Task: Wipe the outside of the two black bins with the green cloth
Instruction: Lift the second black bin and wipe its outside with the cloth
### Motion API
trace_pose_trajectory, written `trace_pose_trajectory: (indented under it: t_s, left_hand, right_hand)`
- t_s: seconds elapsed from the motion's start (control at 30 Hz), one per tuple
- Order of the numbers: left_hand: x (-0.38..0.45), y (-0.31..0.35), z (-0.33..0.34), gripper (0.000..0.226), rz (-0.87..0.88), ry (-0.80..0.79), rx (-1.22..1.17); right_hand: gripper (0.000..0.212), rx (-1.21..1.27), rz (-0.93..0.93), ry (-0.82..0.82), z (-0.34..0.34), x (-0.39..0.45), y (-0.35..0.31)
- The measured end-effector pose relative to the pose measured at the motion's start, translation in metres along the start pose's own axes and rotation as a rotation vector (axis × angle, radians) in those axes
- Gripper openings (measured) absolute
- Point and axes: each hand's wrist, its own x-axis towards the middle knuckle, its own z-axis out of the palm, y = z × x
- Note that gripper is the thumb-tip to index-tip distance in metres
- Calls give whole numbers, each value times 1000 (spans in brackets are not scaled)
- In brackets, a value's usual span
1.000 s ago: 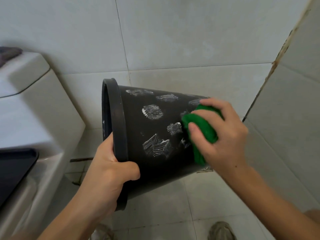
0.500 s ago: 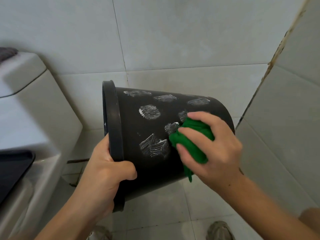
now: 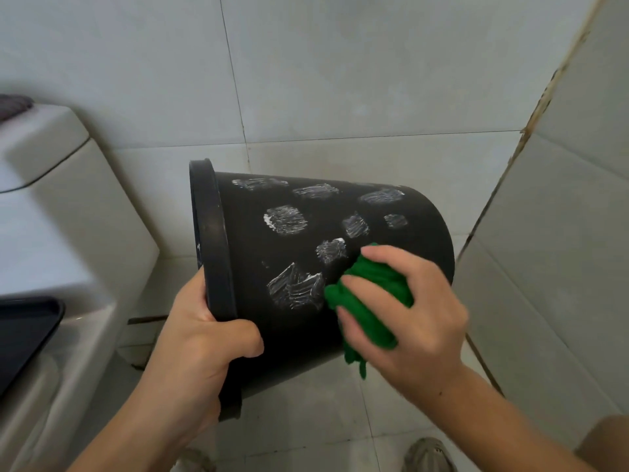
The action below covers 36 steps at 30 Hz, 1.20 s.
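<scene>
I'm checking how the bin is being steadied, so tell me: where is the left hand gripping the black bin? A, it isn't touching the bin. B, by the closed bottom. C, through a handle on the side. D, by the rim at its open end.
D: the left hand curls over the thick rim of the black bin, thumb on the outside wall, while the right hand presses the green cloth to the side.
</scene>
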Motion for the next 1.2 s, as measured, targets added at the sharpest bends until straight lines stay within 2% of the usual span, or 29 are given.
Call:
trace_pose_trajectory:
  t_s: [0.07,0.2,0.27,0.4,0.57,0.73,0.8,0.9,0.97,1.1,1.2]
  left_hand:
    - [0,1,1,60,-7,11,1]
    - [0,3,3,55,-6,51,20]
    - [1,2,6,54,-6,54,24]
    - [2,1,12,54,-2,56,30]
    - [3,1,12,57,7,32,59]
    - [3,-6,16,62,17,-31,44]
    - [5,-8,19,64,23,-56,33]
    - [6,-9,21,65,37,-66,53]
    - [6,-10,20,65,37,-66,61]
    - [4,-11,18,62,26,-110,84]
    - [3,-11,20,60,9,-108,65]
  right_hand:
    - [20,-25,35,8,0,4,16]
    - [19,-29,262,51,6,12,35]
    - [19,12,230,38,10,8,21]
    - [20,58,-1,-7,9,5,3]
    - [21,53,191,56,9,15,18]
    - [14,92,-90,4,10,9,-17]
    - [17,131,-64,-10,9,18,-9]
    - [19,213,86,48,10,26,-4]
    - [19,242,46,49,11,20,-13]
    - [17,220,-175,-21,11,12,-12]
    - [21,167,-37,7,11,26,1]
